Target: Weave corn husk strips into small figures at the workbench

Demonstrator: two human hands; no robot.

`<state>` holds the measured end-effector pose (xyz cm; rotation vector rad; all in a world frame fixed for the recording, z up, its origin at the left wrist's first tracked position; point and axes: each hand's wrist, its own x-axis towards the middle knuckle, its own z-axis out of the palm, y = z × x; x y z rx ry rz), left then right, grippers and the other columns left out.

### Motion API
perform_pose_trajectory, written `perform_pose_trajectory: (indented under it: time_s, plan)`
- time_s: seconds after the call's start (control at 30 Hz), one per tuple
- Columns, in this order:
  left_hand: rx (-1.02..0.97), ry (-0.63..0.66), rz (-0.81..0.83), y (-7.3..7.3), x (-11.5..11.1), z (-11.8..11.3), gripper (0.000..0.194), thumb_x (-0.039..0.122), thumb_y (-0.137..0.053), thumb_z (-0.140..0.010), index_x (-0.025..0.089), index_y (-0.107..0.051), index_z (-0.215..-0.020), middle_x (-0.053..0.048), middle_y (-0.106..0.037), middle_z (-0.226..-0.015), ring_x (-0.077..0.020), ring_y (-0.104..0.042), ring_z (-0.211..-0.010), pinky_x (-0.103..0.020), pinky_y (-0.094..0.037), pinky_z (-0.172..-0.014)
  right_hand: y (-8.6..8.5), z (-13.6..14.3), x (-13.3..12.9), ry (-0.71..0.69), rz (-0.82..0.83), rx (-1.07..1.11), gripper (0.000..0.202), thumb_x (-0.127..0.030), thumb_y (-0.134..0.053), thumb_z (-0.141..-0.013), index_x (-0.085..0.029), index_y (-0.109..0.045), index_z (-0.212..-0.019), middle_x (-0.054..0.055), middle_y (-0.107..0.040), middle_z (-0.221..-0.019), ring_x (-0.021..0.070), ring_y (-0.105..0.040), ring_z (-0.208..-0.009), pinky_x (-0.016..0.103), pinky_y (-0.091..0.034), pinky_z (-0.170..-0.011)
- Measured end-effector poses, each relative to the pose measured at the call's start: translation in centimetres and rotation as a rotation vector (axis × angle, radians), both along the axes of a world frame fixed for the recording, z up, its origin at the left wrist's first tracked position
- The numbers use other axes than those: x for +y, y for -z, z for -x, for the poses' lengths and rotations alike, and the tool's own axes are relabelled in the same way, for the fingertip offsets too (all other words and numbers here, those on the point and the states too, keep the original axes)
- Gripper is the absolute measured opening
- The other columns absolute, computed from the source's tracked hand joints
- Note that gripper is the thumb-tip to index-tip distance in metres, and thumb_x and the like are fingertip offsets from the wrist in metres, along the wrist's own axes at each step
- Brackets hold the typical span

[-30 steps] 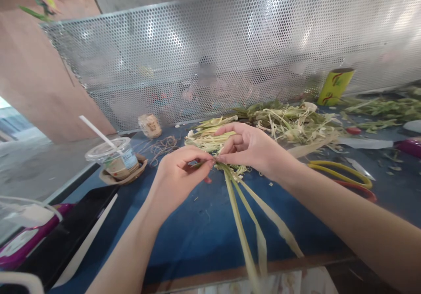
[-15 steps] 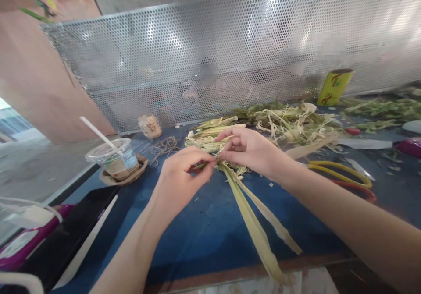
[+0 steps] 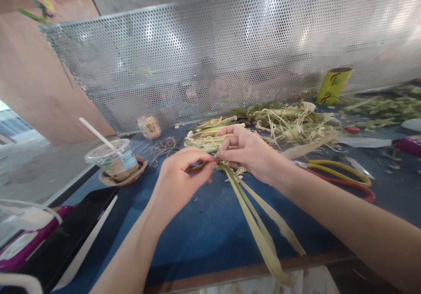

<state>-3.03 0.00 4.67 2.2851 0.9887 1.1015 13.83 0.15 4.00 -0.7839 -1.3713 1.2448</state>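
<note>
Long pale-green leaf strips trail from between my fingertips toward the front edge of the blue table. My left hand pinches the bunched end of the strips between thumb and forefinger. Touching the same spot from the right, my right hand has its thumb and forefinger pressed together and its other fingers curled. The exact knot of material at the fingertips is small and partly hidden. Behind my hands lies a bundle of pale stalks.
At left are a plastic cup with a straw, twine and a black tray-like object. Scissors, a knife blade, a leaf pile and a yellow tube are at right. A perforated metal screen stands behind.
The hanging strips have spread apart slightly, with another strip showing between them. My right hand's fingers have shifted a little; both hands keep their grip at the same place.
</note>
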Motion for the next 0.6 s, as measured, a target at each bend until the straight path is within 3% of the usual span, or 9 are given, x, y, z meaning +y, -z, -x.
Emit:
perform_pose_trajectory:
  time_s: [0.37,0.6]
  plan:
    - [0.004,-0.013,0.076,-0.3,0.1,-0.2,0.008,0.018,-0.056,-0.074,0.016,-0.064,-0.073,-0.001,-0.059,-0.075,-0.0092,-0.058,-0.053,-0.02,-0.048,-0.053,-1.2,-0.8,-0.7,0.065,-0.241,-0.368,0.029,-0.013,-0.063,-0.066,-0.02,-0.042,-0.085,-0.004,-0.057,-0.063,0.0103,-0.056,-0.061,0.023,-0.045,-0.058]
    - [0.14,-0.021,-0.054,0.0,0.1,0.0,0.012,0.021,-0.052,-0.078,0.017,-0.064,-0.076,-0.003,-0.06,-0.077,-0.0118,-0.058,-0.064,-0.021,-0.049,-0.058,-1.3,-1.0,-0.8,0.114,-0.293,-0.512,0.026,-0.011,-0.061,-0.065,-0.019,-0.045,-0.083,-0.003,-0.059,-0.063,0.0112,-0.057,-0.06,0.023,-0.045,-0.058]
